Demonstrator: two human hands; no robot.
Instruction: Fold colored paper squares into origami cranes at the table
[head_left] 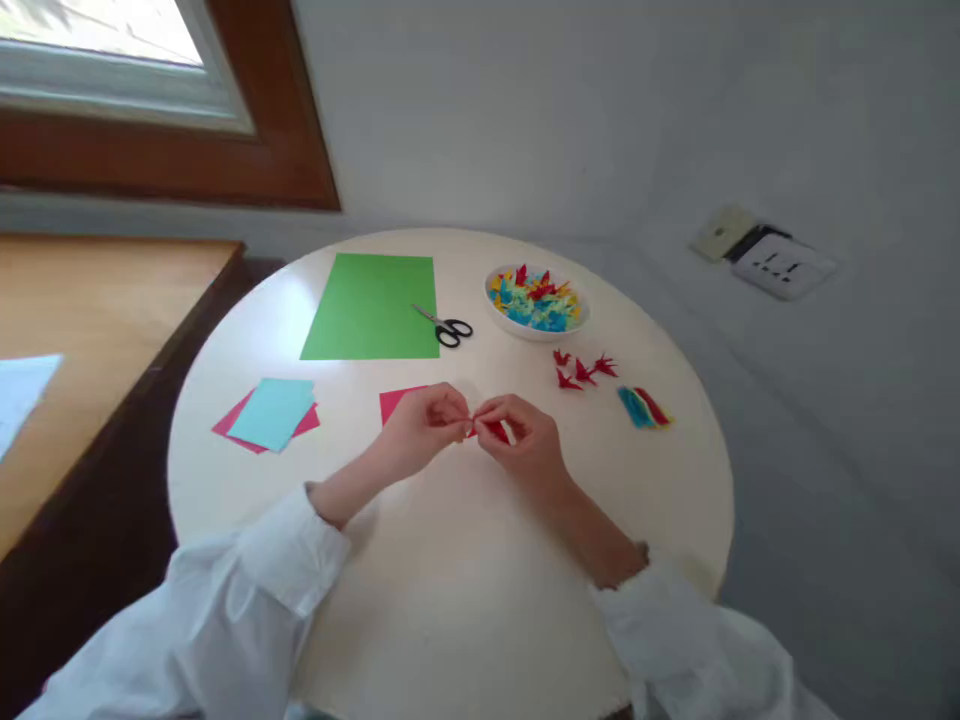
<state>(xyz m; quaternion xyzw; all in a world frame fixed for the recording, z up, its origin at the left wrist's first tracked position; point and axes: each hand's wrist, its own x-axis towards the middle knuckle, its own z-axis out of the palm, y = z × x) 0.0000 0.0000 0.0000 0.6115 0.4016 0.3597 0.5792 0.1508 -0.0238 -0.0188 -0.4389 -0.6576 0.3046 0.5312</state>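
Near the middle of the round table, my left hand (426,425) and my right hand (523,440) meet fingertip to fingertip. Both pinch a small piece of red folded paper (496,431), most of it hidden behind the fingers. A red paper sheet (397,400) lies flat just beyond my left hand and is partly covered by it. To the right of my right hand, several small red paper cranes (583,371) rest on the table. Beyond them stands a white bowl (517,328) filled with red, blue, yellow and pale green folded cranes.
A green sheet (375,305) lies at the back, with black-handled scissors (448,330) across its right edge. Light blue and pink paper squares (274,413) are stacked at left. Small coloured paper pieces (643,408) lie at right. The white table (450,600) stands against the wall.
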